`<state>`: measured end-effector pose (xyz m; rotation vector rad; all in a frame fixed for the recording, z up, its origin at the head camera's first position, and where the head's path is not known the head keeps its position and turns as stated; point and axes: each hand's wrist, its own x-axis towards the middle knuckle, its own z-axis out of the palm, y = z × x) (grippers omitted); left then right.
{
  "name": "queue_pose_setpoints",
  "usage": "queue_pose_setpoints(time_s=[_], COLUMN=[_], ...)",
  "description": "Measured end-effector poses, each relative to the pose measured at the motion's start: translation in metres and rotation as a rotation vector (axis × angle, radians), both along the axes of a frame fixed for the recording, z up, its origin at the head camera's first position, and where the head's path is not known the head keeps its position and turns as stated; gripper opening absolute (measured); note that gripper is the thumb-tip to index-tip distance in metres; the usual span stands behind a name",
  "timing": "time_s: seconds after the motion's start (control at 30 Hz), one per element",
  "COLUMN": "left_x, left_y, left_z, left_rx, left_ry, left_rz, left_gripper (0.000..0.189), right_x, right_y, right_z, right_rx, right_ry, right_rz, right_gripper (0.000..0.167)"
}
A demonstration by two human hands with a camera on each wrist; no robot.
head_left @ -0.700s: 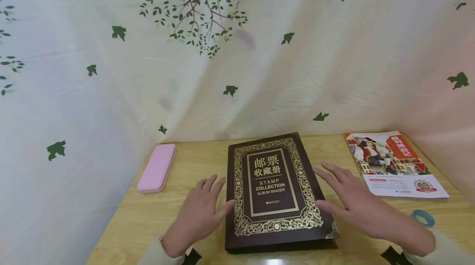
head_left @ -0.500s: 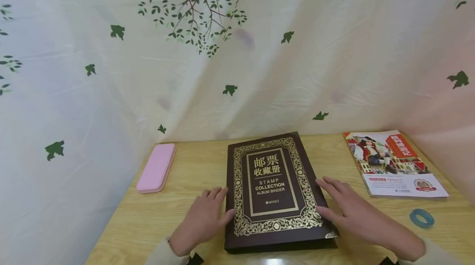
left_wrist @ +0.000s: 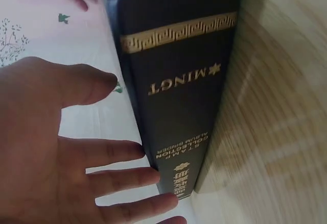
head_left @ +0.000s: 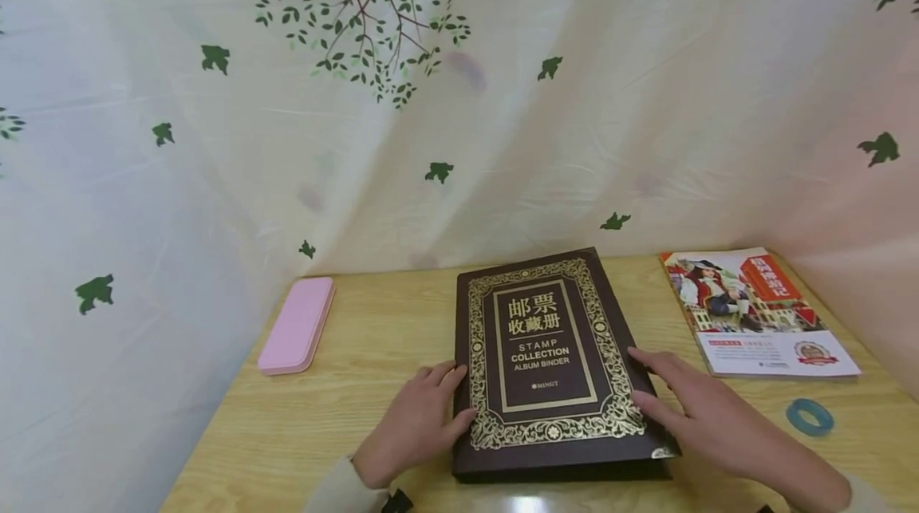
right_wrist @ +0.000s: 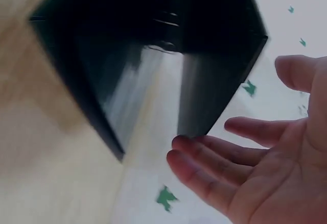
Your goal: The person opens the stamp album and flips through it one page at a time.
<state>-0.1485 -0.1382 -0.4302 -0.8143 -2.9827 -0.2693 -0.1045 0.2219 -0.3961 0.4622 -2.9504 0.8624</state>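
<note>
A dark brown stamp album binder [head_left: 546,365] with gold lettering and an ornate gold border lies face up on the table. My left hand [head_left: 420,421] is at its spine side, fingertips right at the edge and thumb over the cover's margin. The left wrist view shows the spine [left_wrist: 179,91] with my left fingers [left_wrist: 112,152] stretched toward it. On the opposite side my right hand [head_left: 707,417] has its fingertips at the cover's free edge. In the right wrist view the binder's open side [right_wrist: 181,86] gapes between its covers, beside my extended right fingers [right_wrist: 219,170].
A pink case [head_left: 297,325] rests on the wooden table [head_left: 359,321] at the left. To the right lie an illustrated book [head_left: 761,313] and a blue ring-shaped roll [head_left: 810,417]. A pale curtain [head_left: 531,122] with leaf prints hangs behind and around the table.
Both hands have come up to the binder's sides. The binder has slid slightly to the right, the left hand going along with it. The head view has shifted a little.
</note>
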Motion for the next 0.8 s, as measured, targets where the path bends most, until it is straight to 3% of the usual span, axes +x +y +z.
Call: queue_pose_setpoints(time_s=[0.23, 0.4, 0.63, 0.8], left_x=[0.0, -0.001, 0.002, 0.009], left_y=[0.012, 0.007, -0.008, -0.011], left_z=[0.003, 0.009, 0.042, 0.068], left_rx=[0.033, 0.046, 0.24, 0.37], left_ry=[-0.063, -0.087, -0.008, 0.092], left_rz=[-0.077, -0.079, -0.067, -0.137], left_gripper=[0.062, 0.058, 0.054, 0.051], right_x=[0.009, 0.012, 0.006, -0.002], right_y=[0.019, 0.01, -0.02, -0.043], right_z=[0.029, 0.046, 0.057, 0.063], right_rx=[-0.064, -0.108, -0.234, -0.301], right_ry=[0.08, 0.125, 0.229, 0.285], right_rz=[-0.008, 0.038, 0.189, 0.286], right_gripper=[0.045, 0.045, 0.057, 0.059])
